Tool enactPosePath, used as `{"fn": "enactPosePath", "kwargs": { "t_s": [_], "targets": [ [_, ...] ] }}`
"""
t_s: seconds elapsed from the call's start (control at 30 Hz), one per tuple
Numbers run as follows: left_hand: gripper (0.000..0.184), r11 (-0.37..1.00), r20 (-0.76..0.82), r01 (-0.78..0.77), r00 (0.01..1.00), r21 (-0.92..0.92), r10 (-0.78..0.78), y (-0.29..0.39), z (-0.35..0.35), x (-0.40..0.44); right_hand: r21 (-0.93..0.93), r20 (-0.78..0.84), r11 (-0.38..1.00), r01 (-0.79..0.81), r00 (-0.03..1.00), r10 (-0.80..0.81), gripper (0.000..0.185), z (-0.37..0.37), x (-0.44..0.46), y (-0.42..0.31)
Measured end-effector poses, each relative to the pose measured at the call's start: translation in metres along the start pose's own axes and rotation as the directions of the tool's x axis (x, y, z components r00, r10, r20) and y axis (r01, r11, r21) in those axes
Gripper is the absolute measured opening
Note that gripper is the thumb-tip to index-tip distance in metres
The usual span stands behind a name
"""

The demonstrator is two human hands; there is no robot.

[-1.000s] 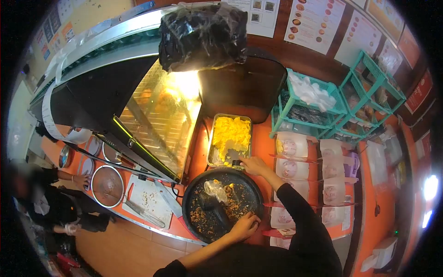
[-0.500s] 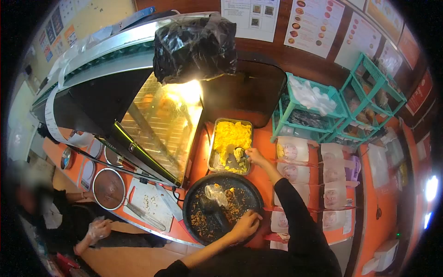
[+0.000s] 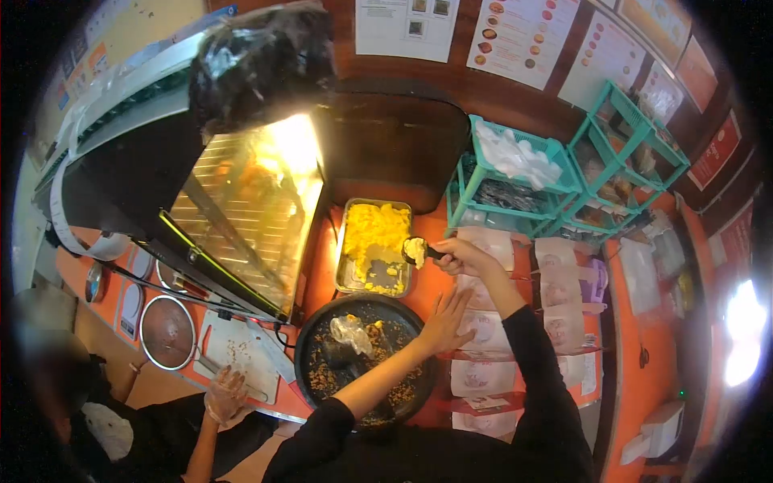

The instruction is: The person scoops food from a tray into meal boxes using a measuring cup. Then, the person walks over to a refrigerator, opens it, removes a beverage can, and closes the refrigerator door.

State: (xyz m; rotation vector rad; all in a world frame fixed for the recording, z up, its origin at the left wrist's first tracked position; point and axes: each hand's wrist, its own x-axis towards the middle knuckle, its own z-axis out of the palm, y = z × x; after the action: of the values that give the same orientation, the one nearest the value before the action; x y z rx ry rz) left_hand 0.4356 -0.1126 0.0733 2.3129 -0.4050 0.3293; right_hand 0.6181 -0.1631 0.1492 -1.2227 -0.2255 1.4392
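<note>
The pan (image 3: 303,346) lies left of the left fingers (image 3: 456,310), the tray (image 3: 349,278) beyond them. The scoop (image 3: 423,255), holding yellow food, juts left from the right fingers (image 3: 452,248). The left hand (image 3: 441,329) is unclenched, fingers extended; the right hand (image 3: 469,259) grasps the scoop.

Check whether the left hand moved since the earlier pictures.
Yes: judged against the black pan, the left hand moved forward and right.
</note>
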Motion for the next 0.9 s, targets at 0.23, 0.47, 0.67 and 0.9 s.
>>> {"fn": "enactPosePath", "kwargs": {
  "t_s": [0.23,0.47,0.67,0.9],
  "targets": [
    [0.055,0.997,0.091,0.026,0.996,-0.071,-0.02,0.017,0.025,-0.019,-0.045,-0.246,0.985,-0.165,0.958,0.149,0.02,-0.041,-0.081,0.049],
    [0.055,1.0,0.033,0.015,0.999,-0.012,-0.015,0.013,0.034,-0.037,-0.366,-0.482,0.93,-0.024,0.86,-0.167,0.022,-0.042,-0.07,0.107],
    [0.059,0.996,0.12,0.085,0.989,-0.017,-0.082,0.012,0.038,-0.043,-0.027,-0.317,0.998,-0.054,0.948,0.043,0.024,-0.037,-0.103,0.101],
    [0.059,0.995,0.115,0.096,0.989,-0.017,-0.094,0.017,0.041,-0.048,-0.258,-0.682,0.966,-0.015,0.711,-0.171,0.033,-0.066,-0.088,0.122]
  ]
}}
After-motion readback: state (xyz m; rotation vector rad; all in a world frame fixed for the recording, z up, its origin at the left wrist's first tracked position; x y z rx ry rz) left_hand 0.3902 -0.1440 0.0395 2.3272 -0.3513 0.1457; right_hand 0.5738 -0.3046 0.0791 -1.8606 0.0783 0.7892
